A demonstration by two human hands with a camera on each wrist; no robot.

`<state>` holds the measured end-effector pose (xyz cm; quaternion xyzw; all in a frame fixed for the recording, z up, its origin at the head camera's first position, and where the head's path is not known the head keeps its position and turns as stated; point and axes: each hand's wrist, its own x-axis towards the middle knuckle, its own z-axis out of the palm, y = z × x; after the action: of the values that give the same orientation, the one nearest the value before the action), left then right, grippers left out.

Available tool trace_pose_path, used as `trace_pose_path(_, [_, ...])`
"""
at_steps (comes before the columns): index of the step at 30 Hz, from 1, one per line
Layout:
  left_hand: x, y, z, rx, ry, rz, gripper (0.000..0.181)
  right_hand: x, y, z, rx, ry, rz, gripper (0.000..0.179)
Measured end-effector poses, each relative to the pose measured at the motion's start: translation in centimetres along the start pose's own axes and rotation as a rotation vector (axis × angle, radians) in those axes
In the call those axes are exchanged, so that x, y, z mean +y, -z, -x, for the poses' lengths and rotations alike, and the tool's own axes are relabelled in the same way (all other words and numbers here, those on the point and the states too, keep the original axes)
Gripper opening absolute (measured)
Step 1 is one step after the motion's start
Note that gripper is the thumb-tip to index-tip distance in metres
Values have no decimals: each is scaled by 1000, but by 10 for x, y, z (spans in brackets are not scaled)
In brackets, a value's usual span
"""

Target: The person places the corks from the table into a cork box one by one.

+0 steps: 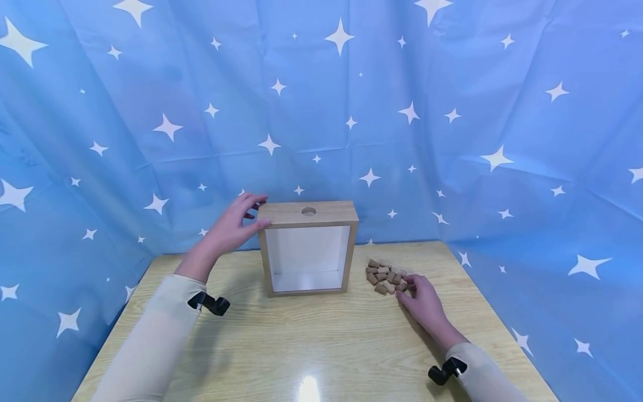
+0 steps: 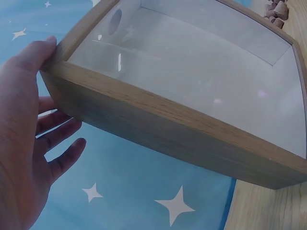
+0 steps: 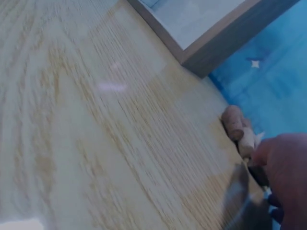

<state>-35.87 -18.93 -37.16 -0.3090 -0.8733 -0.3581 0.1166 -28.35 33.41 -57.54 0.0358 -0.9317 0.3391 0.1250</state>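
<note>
A wooden shadow box with a clear front and a round hole in its top stands upright on the table. My left hand holds its upper left corner, thumb on the front edge and fingertips at the back. In the left wrist view, the other fingers spread behind the box's side. To the right of the box lies a loose pile of brown wine corks. My right hand is at the pile's near right side, thumb and fingers around a cork; whether they pinch it is hidden.
The light wood table carries the box near its back edge. A blue curtain with white stars hangs behind and at both sides. A black wrist camera is strapped on each sleeve.
</note>
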Motion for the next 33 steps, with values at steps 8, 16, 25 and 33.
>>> trace_pose_path(8, [-3, -4, 0, -12, 23, 49, 60, 5, -4, -4, 34, 45, 21, 41])
trace_pose_path(16, [-3, -6, 0, -20, 105, 130, 61, 6, -2, -7, 13, 28, 52, 33])
trace_pose_path(25, [3, -4, -1, -27, 163, 160, 65, 0, 11, -6, -77, -39, -25, 37])
trace_pose_path(33, [-1, -6, -2, -21, 163, 177, 64, -7, 20, -4, -113, -23, -89, 38])
